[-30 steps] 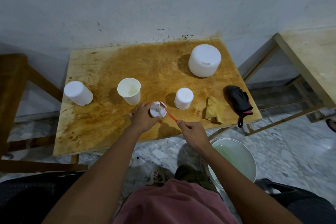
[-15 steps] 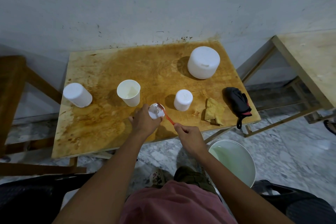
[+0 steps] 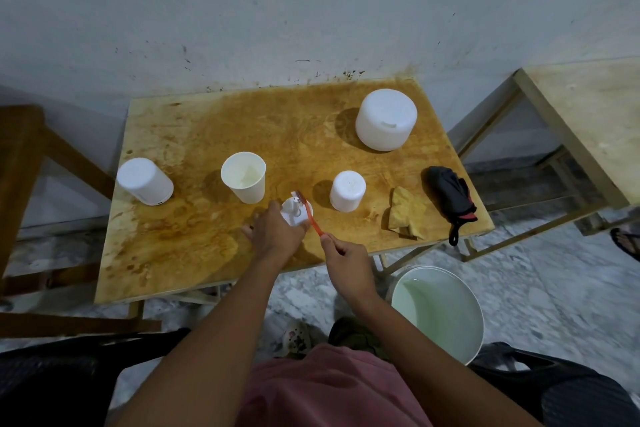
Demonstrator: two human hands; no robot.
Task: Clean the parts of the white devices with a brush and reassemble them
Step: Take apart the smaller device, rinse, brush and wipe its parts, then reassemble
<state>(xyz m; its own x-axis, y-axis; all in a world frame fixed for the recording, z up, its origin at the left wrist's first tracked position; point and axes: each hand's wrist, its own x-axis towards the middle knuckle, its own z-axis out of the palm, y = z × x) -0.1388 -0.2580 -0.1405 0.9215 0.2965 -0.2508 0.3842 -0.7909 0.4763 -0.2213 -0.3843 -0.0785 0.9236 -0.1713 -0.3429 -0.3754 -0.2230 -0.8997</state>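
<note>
My left hand (image 3: 273, 236) grips a small round white device part (image 3: 295, 212) with a short stem, held just above the stained wooden table (image 3: 194, 239). My right hand (image 3: 348, 262) holds an orange brush (image 3: 313, 220) by its handle, and the bristle end rests on the top of the part. Other white pieces stand on the table: a small cylinder (image 3: 347, 191) right of the part, an open cup-like shell (image 3: 244, 177) behind it, a capped cylinder (image 3: 144, 181) at the left, and a large round housing (image 3: 386, 120) at the back right.
A yellow cloth (image 3: 405, 217) and a black folded item with a strap (image 3: 450, 198) lie at the table's right end. A white bucket of water (image 3: 438, 312) stands on the floor by my right arm. Wooden frames flank the table on both sides.
The brush head has slid from the near side of the part up to its far top edge. My left hand has turned the part slightly. Everything else is unmoved.
</note>
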